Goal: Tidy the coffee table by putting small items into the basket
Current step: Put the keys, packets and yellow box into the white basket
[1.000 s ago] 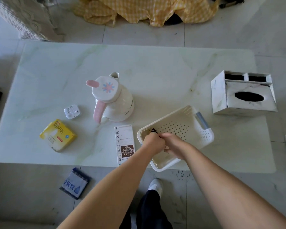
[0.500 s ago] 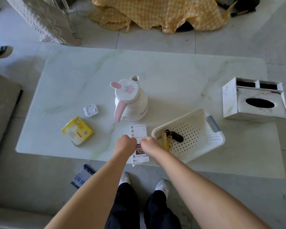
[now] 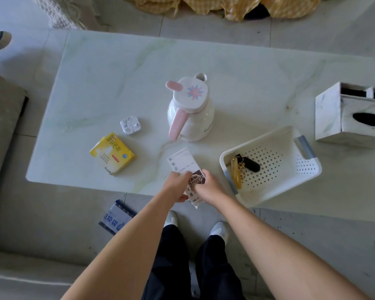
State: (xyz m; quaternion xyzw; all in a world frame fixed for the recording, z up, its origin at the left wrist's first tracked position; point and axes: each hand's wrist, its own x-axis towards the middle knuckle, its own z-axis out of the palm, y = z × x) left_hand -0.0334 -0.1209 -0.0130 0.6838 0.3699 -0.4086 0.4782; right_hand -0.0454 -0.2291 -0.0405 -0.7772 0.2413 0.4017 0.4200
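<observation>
A white perforated basket [image 3: 290, 146] sits at the table's near right edge, holding a black key fob with a yellow keychain [image 3: 244, 167]. A long white printed card [image 3: 183, 162] lies at the near edge, left of the basket. My left hand [image 3: 177, 186] and my right hand [image 3: 209, 187] both grip its near end, one on each side. A yellow box [image 3: 112, 153] and a small white earphone case [image 3: 131, 125] lie further left on the table.
A white jug with a pink handle [image 3: 191, 110] stands just behind the card. A marble-pattern tissue box [image 3: 353, 118] is at the right edge. A blue packet [image 3: 116, 218] lies on the floor under the near edge, by my feet.
Both hands left the basket, where the keys now lie, and moved left to the white card. They now grip its near end.
</observation>
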